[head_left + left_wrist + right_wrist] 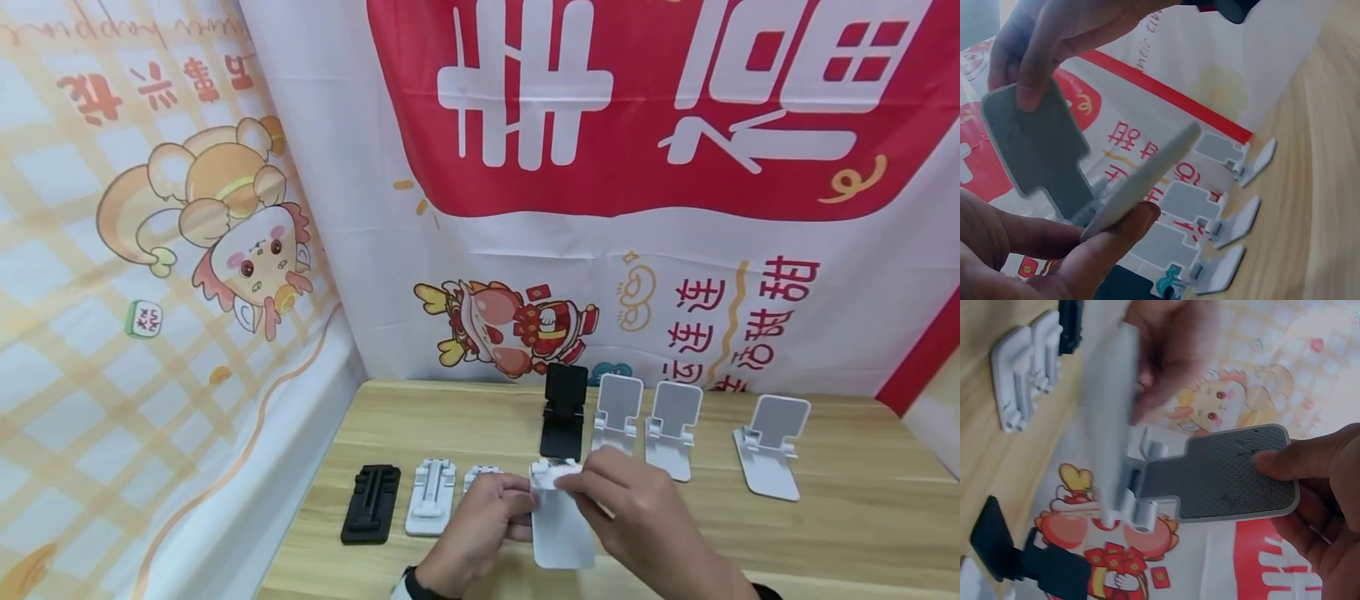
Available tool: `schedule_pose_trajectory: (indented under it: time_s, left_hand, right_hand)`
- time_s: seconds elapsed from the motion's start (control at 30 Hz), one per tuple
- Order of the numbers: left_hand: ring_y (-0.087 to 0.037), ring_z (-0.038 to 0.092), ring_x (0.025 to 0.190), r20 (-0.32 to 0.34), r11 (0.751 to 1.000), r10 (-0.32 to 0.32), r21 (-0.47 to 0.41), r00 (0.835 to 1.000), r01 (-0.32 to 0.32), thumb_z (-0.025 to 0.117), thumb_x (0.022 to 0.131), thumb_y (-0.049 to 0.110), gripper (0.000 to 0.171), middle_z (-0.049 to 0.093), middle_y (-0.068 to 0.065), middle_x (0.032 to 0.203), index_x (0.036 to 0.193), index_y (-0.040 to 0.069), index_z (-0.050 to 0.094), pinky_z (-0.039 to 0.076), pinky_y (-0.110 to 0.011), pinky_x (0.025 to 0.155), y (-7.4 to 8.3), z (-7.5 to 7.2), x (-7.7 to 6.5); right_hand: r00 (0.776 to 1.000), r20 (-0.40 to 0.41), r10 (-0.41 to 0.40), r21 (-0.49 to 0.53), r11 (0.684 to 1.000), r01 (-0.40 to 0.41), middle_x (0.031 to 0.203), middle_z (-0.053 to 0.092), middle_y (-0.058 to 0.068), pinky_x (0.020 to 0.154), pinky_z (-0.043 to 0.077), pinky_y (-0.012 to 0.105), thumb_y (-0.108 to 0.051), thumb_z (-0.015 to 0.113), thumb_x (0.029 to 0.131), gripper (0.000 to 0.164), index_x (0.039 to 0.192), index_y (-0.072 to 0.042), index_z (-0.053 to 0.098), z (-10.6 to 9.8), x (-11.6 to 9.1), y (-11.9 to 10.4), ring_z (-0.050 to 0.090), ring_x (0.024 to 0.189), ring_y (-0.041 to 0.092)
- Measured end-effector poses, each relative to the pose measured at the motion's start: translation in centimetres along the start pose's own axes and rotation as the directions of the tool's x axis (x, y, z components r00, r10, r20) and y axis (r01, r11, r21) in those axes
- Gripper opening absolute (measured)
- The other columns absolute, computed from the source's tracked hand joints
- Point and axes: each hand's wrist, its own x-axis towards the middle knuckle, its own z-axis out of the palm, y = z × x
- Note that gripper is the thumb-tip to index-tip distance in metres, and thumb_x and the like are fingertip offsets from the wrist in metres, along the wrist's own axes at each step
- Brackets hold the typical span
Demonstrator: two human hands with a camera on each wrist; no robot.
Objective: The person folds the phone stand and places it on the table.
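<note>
A white phone stand (562,533) is held up over the table, its hinged plate swung away from its base. My left hand (480,529) grips the base (1144,178) by its edge near the hinge, thumb on one side and fingers on the other. With thumb and fingers my right hand (645,517) pinches the far end of the hinged plate, which carries a grey textured pad (1229,472). Left of my hands lie a folded black phone stand (371,504) and a folded white one (431,497). Another folded white stand (480,473) is partly hidden by my left hand.
Along the back of the wooden table (450,408) stand an unfolded black phone stand (564,412) and three unfolded white ones, the rightmost (772,446) set apart. A printed cloth (480,233) hangs right behind them. Another patterned cloth (187,400) borders the left side.
</note>
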Motion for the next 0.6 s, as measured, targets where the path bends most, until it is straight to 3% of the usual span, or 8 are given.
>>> schedule_pose_trajectory:
  time_s: [0.1, 0.2, 0.4, 0.53, 0.6]
  left_hand:
    - [-0.020, 0.077, 0.091, -0.018, 1.000, -0.009, -0.021, 1.000, 0.008, 0.057, 0.099, 0.002, 0.026, 0.076, -0.020, 0.107, 0.121, -0.010, 0.065, 0.065, -0.033, 0.079, 1.1, -0.5, 0.0]
    - [-0.020, 0.075, 0.095, -0.044, 1.000, -0.012, -0.016, 0.999, 0.011, 0.056, 0.101, 0.001, 0.030, 0.076, -0.020, 0.111, 0.127, -0.010, 0.062, 0.065, -0.032, 0.080, 2.3, -1.0, -0.2]
    - [-0.022, 0.075, 0.097, -0.069, 1.000, -0.009, -0.013, 0.998, 0.008, 0.056, 0.100, -0.002, 0.033, 0.075, -0.021, 0.114, 0.131, -0.012, 0.059, 0.065, -0.034, 0.080, 2.6, -1.2, -0.3]
    - [-0.023, 0.076, 0.096, -0.080, 1.000, -0.006, -0.006, 0.997, 0.006, 0.056, 0.100, -0.001, 0.033, 0.075, -0.020, 0.114, 0.132, -0.011, 0.059, 0.065, -0.034, 0.080, 2.3, -1.3, -0.4]
    - [-0.022, 0.076, 0.096, -0.078, 1.000, 0.004, 0.006, 0.997, -0.004, 0.056, 0.100, -0.001, 0.034, 0.075, -0.020, 0.114, 0.133, -0.011, 0.058, 0.065, -0.034, 0.080, 2.3, -1.3, -0.4]
  right_hand:
    - [0.997, 0.042, -0.067, -0.026, 0.997, 0.068, 0.087, 0.074, -0.012, 0.072, 0.058, 0.012, 0.000, 0.095, 0.059, 0.039, 0.090, -0.019, 0.081, 1.0, -1.0, -0.4, 0.066, 0.076, 0.002]
    - [0.994, 0.085, -0.076, -0.088, 0.993, 0.083, 0.087, 0.076, -0.013, 0.069, 0.059, 0.014, -0.007, 0.096, 0.062, 0.035, 0.090, -0.023, 0.082, 2.1, -2.0, -0.9, 0.065, 0.072, -0.001]
    - [0.994, 0.069, -0.081, -0.146, 0.985, 0.090, 0.085, 0.077, -0.013, 0.064, 0.057, 0.012, -0.012, 0.096, 0.063, 0.033, 0.090, -0.025, 0.083, 3.0, -2.6, -1.6, 0.065, 0.068, -0.002]
    - [0.994, 0.099, -0.047, -0.094, 0.994, 0.057, 0.086, 0.076, -0.016, 0.066, 0.054, 0.007, -0.013, 0.094, 0.067, 0.031, 0.093, -0.027, 0.083, 2.9, -2.7, -1.7, 0.059, 0.069, -0.005]
    - [0.991, 0.131, 0.026, -0.002, 1.000, -0.026, 0.088, 0.074, -0.019, 0.069, 0.053, 0.006, -0.015, 0.092, 0.072, 0.028, 0.095, -0.028, 0.082, 2.5, -2.7, -1.4, 0.059, 0.073, -0.007]
